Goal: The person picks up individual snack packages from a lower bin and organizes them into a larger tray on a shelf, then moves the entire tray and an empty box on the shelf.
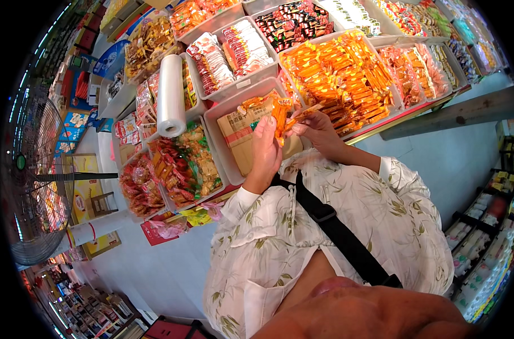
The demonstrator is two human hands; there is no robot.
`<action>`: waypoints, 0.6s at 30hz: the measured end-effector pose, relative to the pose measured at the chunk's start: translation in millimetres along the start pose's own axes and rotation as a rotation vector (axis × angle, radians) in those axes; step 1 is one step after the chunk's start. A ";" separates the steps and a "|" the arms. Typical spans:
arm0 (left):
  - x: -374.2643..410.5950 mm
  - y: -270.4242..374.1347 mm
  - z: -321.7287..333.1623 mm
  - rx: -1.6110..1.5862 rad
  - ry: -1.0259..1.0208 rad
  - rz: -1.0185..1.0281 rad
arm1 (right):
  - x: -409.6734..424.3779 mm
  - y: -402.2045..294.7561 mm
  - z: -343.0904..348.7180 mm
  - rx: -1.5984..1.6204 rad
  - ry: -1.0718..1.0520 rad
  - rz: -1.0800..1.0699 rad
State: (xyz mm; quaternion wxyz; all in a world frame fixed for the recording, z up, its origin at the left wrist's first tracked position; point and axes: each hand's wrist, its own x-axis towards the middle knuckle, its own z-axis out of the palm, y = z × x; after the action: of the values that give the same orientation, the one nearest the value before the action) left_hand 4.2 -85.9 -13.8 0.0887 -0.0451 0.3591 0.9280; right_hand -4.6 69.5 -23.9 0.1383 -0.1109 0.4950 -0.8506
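Several orange snack packets (281,116) are gripped upright by my left hand (265,148), over a plastic bin. Close on the right, my right hand (320,133) pinches another orange snack packet (306,113) at a slant, its fingertips near the left hand's bundle. Below both hands, the bin holds a brown cardboard box (240,137) and a few more packets. To the right stands a bin heaped with orange snack packets (337,76) of similar look.
A roll of clear plastic bags (171,95) lies across bins at left. Bins of red and green packets (185,163) and white-and-red packets (227,57) surround the box's bin. A wire-caged fan (41,178) stands far left. A beam (456,112) extends at right.
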 end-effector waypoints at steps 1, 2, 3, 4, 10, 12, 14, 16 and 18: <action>0.0 -1.3 -1.2 0.014 -0.005 0.016 | 0.4 -1.0 1.2 -0.010 -0.004 -0.008; 0.2 -3.3 -2.9 0.028 -0.009 0.033 | 0.9 -3.3 3.9 -0.031 0.041 -0.001; 0.4 -4.5 -3.0 0.041 -0.015 0.048 | 1.5 -6.5 7.3 -0.052 0.088 0.007; -0.4 -4.5 -1.3 0.043 -0.008 0.057 | 2.0 -8.2 8.9 -0.073 0.135 0.014; -2.8 -6.4 -5.1 0.007 -0.006 0.026 | -3.4 -8.1 -2.5 -0.143 0.063 0.042; -4.4 -6.3 0.7 0.012 0.027 0.018 | -4.4 -18.1 5.5 -0.112 0.091 0.060; -6.3 -3.5 -1.3 0.027 0.019 0.004 | -5.1 -22.1 7.3 -0.083 0.089 0.086; -5.7 -4.3 -5.6 0.021 0.012 0.023 | -7.2 -23.8 3.1 -0.058 0.060 0.117; -3.9 -8.0 -11.5 -0.004 0.011 0.076 | -7.6 -21.6 1.5 -0.151 0.064 0.071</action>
State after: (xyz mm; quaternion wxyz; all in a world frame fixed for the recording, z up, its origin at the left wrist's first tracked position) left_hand 9.8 -88.4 -27.0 0.0515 -0.0366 0.3591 0.9311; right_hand 0.3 81.1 -4.8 0.1438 -0.0762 0.5656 -0.8084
